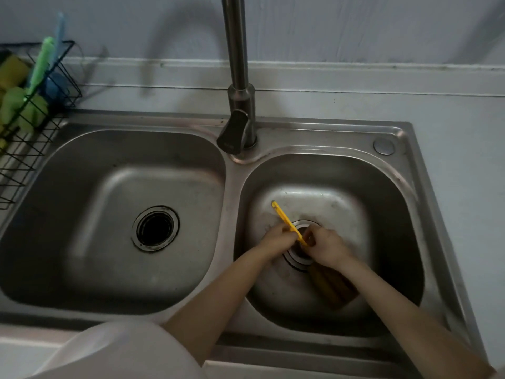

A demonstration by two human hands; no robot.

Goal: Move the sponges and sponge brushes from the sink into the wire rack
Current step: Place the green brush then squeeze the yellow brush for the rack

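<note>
A yellow sponge brush (pixel 284 216) lies slanted over the drain of the right sink basin (pixel 388 203). Its thin handle points up and left. Its brownish sponge head (pixel 332 289) shows beneath my right forearm. My left hand (pixel 276 240) is closed around the handle's middle. My right hand (pixel 329 246) grips the handle just lower, close to the head, and the two hands nearly touch. The black wire rack (pixel 58 77) stands at the far left on the counter. It holds a green sponge brush (pixel 41 64), a blue sponge brush (pixel 56 83) and yellow-green sponges (pixel 12 71).
The left basin (pixel 82 214) holds only its drain (pixel 155 228). A tall steel faucet (pixel 237 77) rises between the basins at the back. A white rounded object (pixel 120 351) sits at the near edge. Grey counter runs to the right of the sink.
</note>
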